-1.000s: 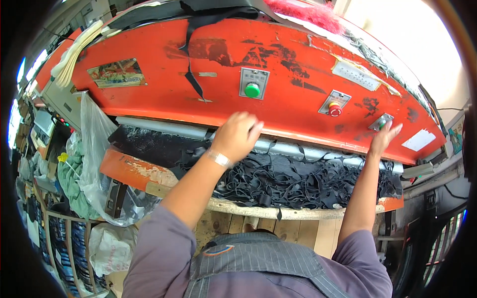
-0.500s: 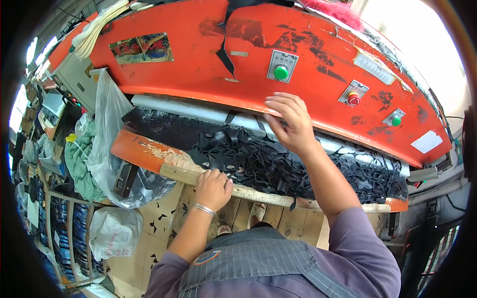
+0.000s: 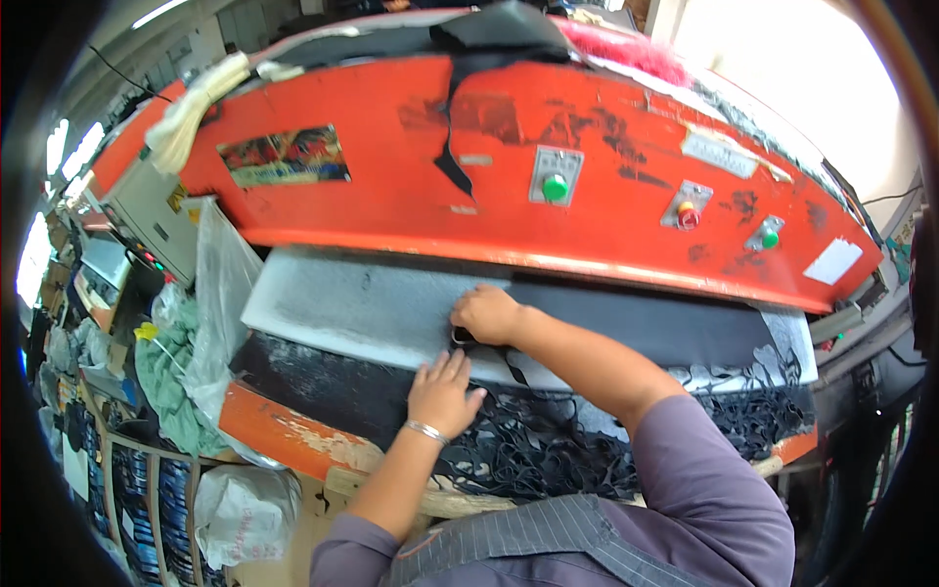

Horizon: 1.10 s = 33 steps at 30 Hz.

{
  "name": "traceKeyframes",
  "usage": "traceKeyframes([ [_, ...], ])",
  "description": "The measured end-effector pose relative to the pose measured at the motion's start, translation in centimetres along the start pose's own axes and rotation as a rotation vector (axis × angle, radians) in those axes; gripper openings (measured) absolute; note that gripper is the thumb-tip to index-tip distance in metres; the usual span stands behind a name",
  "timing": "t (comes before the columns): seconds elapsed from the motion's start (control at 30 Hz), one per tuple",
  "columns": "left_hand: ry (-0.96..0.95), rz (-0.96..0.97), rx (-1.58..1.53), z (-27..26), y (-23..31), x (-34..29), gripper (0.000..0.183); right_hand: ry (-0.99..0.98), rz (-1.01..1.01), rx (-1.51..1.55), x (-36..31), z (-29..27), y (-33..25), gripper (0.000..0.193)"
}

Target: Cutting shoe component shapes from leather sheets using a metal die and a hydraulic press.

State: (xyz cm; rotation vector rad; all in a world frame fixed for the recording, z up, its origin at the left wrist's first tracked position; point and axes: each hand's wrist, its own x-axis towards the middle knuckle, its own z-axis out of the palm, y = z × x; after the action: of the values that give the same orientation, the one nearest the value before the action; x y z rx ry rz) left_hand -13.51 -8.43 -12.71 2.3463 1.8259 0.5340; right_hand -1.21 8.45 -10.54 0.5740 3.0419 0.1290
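Observation:
My right hand point(image 3: 489, 315) is closed low over the white cutting board point(image 3: 342, 298). Beneath its fingers shows a small dark, thin-edged loop; the hand mostly hides it, so I cannot tell its kind. My left hand point(image 3: 445, 396) lies with its fingers apart near the board's front edge, holding nothing that I can see. To the right of my right hand, a black leather-like sheet point(image 3: 646, 323) covers much of the board. Closer to me, a pile of black cut scraps point(image 3: 548, 445) fills the dark ledge, and a few strips hang off the board.
A red machine beam point(image 3: 391, 210) with green buttons point(image 3: 555, 188) and a red button point(image 3: 688, 216) stretches behind the board. An orange, wood-edged rail point(image 3: 284, 426) borders the scraps. At left are clear plastic point(image 3: 220, 274), green cloth point(image 3: 176, 377) and a white bag point(image 3: 245, 514).
Far more of the white board and black sheet shows in front of the beam. My left hand has left the wooden rail for the board's edge. My right hand has moved left and closed.

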Motion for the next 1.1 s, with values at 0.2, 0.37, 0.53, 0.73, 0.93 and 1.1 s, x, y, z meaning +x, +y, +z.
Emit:
traceKeyframes([
  [0.2, -0.106, 0.021, -0.066, -0.7, -3.5, 3.9, 0.052, 0.273, 0.472, 0.055, -3.5, -5.4, 6.0, 0.025],
  [0.37, -0.05, 0.017, -0.399, 2.7, -0.8, 9.2, 0.062, 0.273, 1.178, 0.42, -11.9, -0.9, 7.2, 0.041],
  [0.53, -0.039, -0.056, -0.468, 7.6, 2.2, 12.2, 0.076, 0.319, 1.444, 0.735, -13.8, 1.7, 4.5, 0.052],
  [0.73, 0.072, -0.076, -0.452, 8.7, 2.1, 12.3, 0.078, 0.291, 0.872, 0.378, -17.9, 4.0, 3.1, 0.089],
  [0.93, 0.073, -0.063, -0.448, 9.2, 1.7, 12.5, 0.075, 0.454, 0.785, 0.337, -18.1, 5.1, 3.4, 0.076],
  [1.1, 0.09, -0.073, -0.402, 8.8, 2.4, 12.5, 0.073, 0.463, 0.75, 0.246, -18.1, 4.4, 3.1, 0.071],
])
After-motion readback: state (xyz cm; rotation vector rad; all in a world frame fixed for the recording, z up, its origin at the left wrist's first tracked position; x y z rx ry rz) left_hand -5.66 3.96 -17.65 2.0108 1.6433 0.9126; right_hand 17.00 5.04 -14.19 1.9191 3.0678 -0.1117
